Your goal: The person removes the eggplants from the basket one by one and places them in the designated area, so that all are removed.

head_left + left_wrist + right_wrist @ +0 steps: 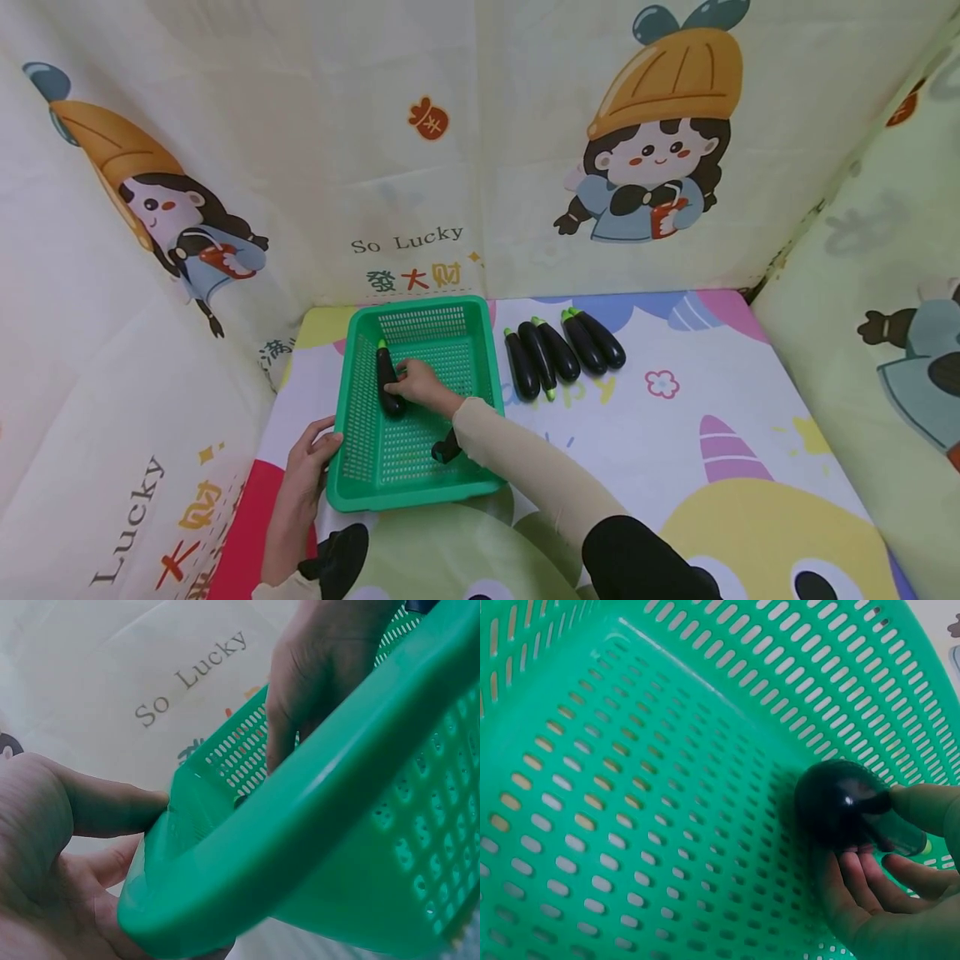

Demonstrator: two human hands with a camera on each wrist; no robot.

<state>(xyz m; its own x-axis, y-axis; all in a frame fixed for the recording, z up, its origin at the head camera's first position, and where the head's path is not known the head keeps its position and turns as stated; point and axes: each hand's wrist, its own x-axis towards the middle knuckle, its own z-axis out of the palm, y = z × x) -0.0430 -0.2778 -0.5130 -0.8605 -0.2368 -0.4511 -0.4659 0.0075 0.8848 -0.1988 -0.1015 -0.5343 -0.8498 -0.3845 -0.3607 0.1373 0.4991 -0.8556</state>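
A green perforated basket point(412, 500) stands on the printed tablecloth. My left hand point(303, 467) holds its left rim, thumb on top; the left wrist view shows the fingers around the rim's outer side. Inside the basket, my right hand point(420, 385) pinches a dark purple eggplant point(388, 392) between thumb and fingers. The eggplant lies lengthwise near the left wall, its green stem end toward the far side. In the right wrist view the rounded end of the eggplant point(840, 799) shows close over the basket floor.
Several eggplants point(558, 350) lie side by side on the tablecloth point(622, 442), right of the basket. A small black object point(446, 447) sits under the right wrist, over the basket. Printed cloth walls point(517, 167) rise behind and on both sides.
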